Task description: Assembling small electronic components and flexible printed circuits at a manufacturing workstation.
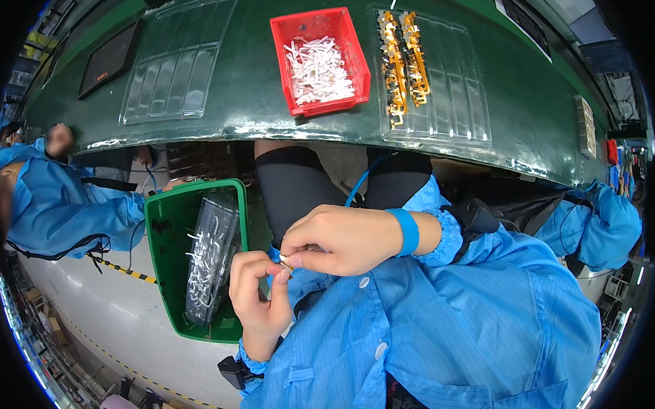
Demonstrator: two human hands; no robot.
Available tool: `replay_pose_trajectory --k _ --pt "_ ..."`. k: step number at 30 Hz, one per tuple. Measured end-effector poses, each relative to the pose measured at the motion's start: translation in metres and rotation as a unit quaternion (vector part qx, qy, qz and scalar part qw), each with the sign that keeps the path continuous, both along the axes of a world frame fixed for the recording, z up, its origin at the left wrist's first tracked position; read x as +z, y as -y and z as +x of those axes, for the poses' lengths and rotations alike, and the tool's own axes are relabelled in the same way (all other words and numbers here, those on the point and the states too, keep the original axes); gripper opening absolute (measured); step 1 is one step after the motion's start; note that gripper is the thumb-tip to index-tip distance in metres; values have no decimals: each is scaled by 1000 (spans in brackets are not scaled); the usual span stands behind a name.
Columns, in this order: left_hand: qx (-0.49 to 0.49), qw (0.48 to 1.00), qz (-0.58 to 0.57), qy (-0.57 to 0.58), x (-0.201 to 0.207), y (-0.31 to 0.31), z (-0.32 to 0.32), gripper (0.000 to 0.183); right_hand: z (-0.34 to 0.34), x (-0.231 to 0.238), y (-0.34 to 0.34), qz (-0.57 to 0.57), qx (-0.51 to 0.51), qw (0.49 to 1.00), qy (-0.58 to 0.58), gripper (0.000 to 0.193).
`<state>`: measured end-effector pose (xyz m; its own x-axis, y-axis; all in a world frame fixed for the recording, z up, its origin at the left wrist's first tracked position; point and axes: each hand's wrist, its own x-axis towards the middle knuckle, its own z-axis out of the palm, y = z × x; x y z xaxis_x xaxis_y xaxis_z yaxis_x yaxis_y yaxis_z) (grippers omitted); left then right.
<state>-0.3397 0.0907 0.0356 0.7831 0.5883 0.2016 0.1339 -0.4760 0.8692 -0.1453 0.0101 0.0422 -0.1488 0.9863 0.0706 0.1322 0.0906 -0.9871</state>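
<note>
Both hands meet above my lap, fingertips touching. My left hand (258, 297) is closed in a pinch, thumb against forefinger. From the right, my right hand (349, 238) reaches across with its fingers closed at the same spot. A tiny pale piece (285, 261) shows between the fingertips, too small and too covered to name. A blue wrist strap (406, 232) circles my right wrist. Beside my left hand stands a green bin (153, 234) holding clear plastic trays (211, 262) and scattered white strips.
On the green table (248, 115), a red bin (331, 111) holds white strips (319, 71). Right of it, a clear tray (454, 86) carries orange flex circuits (395, 70). Another clear tray (172, 69) lies left. Blue-clad people sit at left (67, 210) and right (601, 225).
</note>
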Motion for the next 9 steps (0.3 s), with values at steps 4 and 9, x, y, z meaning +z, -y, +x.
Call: replay_pose_trajectory --k 4,9 --pt "-2 993 111 40 3 2 3 13 1 0 0 -17 -20 1000 -1 19" --pt "25 991 131 12 -1 6 2 17 -1 -2 1 -31 -18 999 6 20"
